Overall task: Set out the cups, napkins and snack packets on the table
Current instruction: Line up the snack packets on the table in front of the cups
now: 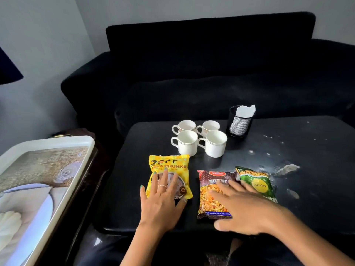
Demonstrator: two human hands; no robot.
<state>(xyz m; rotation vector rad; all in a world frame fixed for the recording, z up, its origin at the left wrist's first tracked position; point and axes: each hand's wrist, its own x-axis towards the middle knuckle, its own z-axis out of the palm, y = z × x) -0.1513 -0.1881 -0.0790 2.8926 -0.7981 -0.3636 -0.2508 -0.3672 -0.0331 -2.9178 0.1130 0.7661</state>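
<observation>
My right hand [247, 210] lies flat, fingers straight, across the maroon mixture packet [213, 194] and green packet [256, 184], left hand [163, 196] flat on the yellow packet [169, 169] near the cups [199, 140]; I'd nudge lightly, keeping rows square.

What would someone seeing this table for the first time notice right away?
Three bright snack packets lie along the near edge of the black table: a yellow soya chunks packet under the flat left hand, and a dark red mixture packet and a green packet under the right hand. Behind them four white ceramic cups stand in a square, with a black mesh holder of white napkins to their right.
</observation>
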